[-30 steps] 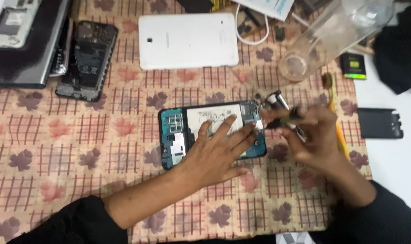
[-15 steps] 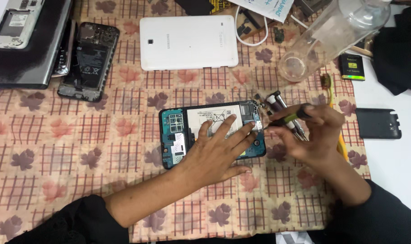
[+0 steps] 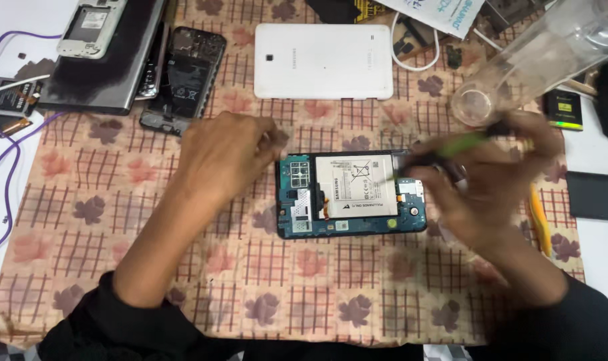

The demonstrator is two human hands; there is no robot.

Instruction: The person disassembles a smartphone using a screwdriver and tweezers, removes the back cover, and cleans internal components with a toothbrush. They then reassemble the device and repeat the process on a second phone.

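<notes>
The right hand (image 3: 491, 180) pinches a green-handled screwdriver (image 3: 451, 147) over the opened blue-framed tablet (image 3: 351, 194), likely thin and fragile, best held by its edges, left hand (image 3: 220, 157) loosely open beside.

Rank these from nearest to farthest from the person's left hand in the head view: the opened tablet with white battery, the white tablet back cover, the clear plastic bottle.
1. Opened tablet with white battery, just right of the left hand.
2. White tablet back cover, above and right.
3. Clear plastic bottle, far right.
</notes>
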